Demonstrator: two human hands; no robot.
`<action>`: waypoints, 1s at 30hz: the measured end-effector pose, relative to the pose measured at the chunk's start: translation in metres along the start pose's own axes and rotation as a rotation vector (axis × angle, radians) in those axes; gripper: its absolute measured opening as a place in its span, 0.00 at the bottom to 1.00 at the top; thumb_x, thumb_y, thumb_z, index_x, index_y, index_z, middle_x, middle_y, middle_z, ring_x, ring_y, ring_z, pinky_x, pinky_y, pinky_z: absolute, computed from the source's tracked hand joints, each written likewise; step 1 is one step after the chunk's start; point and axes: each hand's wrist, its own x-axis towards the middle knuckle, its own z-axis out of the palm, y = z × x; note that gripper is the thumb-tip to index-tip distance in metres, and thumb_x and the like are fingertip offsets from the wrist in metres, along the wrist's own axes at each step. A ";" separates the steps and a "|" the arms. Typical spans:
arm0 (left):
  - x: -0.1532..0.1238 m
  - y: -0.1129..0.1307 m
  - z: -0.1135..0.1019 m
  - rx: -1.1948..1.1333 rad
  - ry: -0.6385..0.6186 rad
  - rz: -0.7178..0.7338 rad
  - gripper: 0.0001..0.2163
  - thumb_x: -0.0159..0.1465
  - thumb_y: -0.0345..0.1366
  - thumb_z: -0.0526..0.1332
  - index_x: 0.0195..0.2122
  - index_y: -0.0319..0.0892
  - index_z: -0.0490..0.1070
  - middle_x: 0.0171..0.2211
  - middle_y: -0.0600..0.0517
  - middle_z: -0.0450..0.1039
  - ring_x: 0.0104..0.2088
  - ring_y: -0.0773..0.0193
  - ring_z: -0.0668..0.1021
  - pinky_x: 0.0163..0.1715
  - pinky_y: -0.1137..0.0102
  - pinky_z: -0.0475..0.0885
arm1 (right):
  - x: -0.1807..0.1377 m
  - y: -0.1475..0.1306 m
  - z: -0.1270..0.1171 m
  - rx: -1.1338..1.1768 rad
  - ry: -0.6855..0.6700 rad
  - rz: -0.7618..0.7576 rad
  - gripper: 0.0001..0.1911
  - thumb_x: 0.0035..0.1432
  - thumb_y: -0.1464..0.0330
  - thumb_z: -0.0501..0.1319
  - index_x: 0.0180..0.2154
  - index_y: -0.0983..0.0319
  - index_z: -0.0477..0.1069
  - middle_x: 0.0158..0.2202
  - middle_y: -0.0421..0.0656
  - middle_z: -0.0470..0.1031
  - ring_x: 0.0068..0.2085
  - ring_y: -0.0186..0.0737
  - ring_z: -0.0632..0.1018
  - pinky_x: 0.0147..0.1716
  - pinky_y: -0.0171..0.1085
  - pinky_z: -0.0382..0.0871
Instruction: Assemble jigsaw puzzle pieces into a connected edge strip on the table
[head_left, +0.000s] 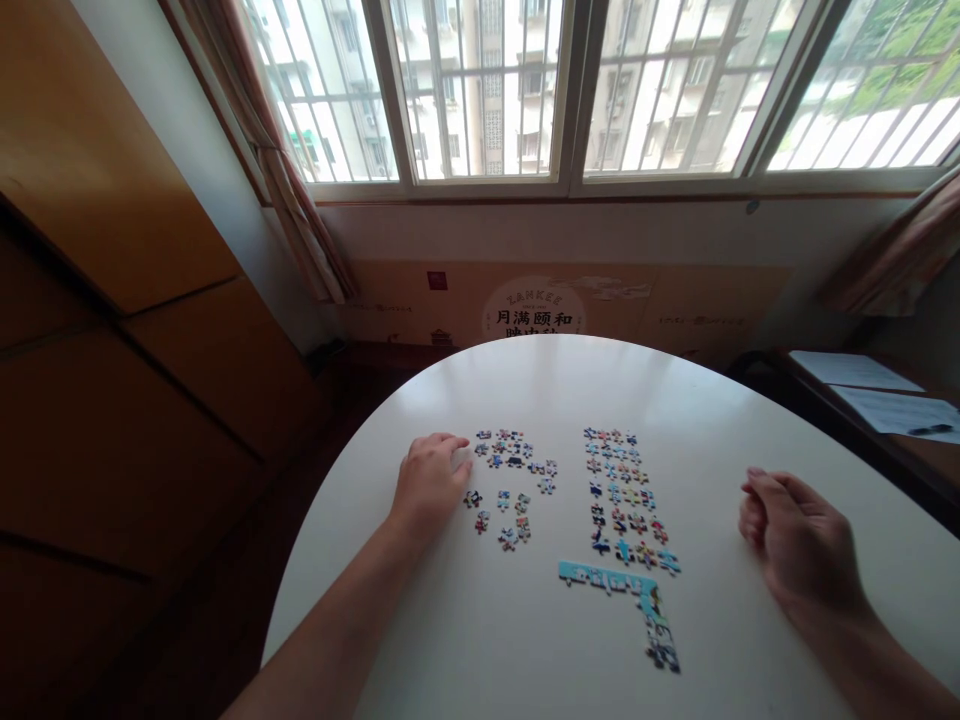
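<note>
Resting left hand [429,485] (palm down), beside pieces [510,450]

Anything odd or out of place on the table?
Nothing stands out. Loose puzzle pieces lie scattered by the left hand, sorted rows sit mid-table, and a joined edge strip lies below them. Right hand rests curled, apart from the pieces.

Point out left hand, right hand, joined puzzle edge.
left hand [429,485]: head view, back of hand.
right hand [796,545]: head view, back of hand.
joined puzzle edge [600,577]: head view, its horizontal run.
</note>
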 end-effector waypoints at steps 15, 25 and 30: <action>0.003 0.010 0.000 0.106 -0.045 0.031 0.16 0.70 0.38 0.59 0.55 0.50 0.80 0.57 0.48 0.77 0.58 0.48 0.74 0.59 0.52 0.68 | 0.003 0.004 -0.001 -0.003 -0.015 -0.023 0.20 0.52 0.56 0.74 0.26 0.62 0.69 0.15 0.32 0.59 0.15 0.27 0.60 0.12 0.27 0.52; 0.008 0.011 -0.008 0.165 -0.038 0.014 0.11 0.68 0.37 0.60 0.43 0.47 0.84 0.51 0.49 0.80 0.53 0.49 0.78 0.54 0.57 0.72 | 0.012 0.010 -0.003 -0.004 -0.036 -0.066 0.18 0.55 0.57 0.71 0.26 0.62 0.69 0.14 0.32 0.60 0.14 0.27 0.60 0.11 0.27 0.51; 0.016 0.006 -0.010 0.165 -0.053 -0.001 0.13 0.66 0.40 0.61 0.46 0.46 0.83 0.53 0.48 0.80 0.53 0.48 0.78 0.52 0.59 0.74 | 0.013 0.003 -0.002 -0.026 -0.041 -0.112 0.18 0.56 0.58 0.69 0.25 0.61 0.66 0.13 0.32 0.59 0.13 0.27 0.59 0.10 0.27 0.49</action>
